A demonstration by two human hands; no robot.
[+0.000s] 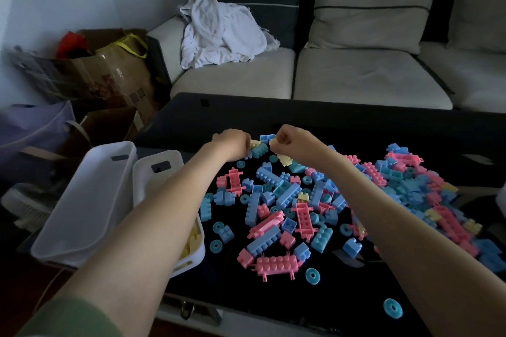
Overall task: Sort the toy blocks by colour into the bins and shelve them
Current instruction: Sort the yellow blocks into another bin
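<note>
Pink, blue and teal blocks (287, 195) lie scattered over the black tabletop (342, 295). At the heap's far edge the right grip (294, 142) pinches a pale yellow block (273, 143). The left grip (232, 142) curls beside a second yellow block (255, 143), but I cannot tell whether it holds it. More yellow blocks (191, 243) fill the white bin (147, 183) at left.

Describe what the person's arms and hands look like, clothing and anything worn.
Both forearms are bare. A green sleeve covers the left upper arm at the frame's corner; no sleeve shows on the right. The left hand and right hand are ungloved; no watch, bracelet or ring is visible.
</note>
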